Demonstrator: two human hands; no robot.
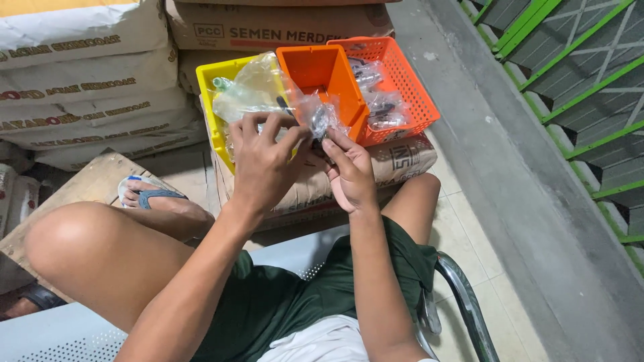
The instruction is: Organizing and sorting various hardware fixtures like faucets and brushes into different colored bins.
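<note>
Both hands pinch the clear packet [320,119]: left hand [263,161], right hand [350,171]. Keep it over the orange bin [322,74], grip near the packet's top edge.

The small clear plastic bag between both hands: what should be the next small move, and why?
Probably lower the small clear bag into the orange bin right behind it. Both the left hand and the right hand pinch the bag with a dark metal part inside, just in front of that bin, and similar bagged parts already lie in the orange basket beside it.
</note>
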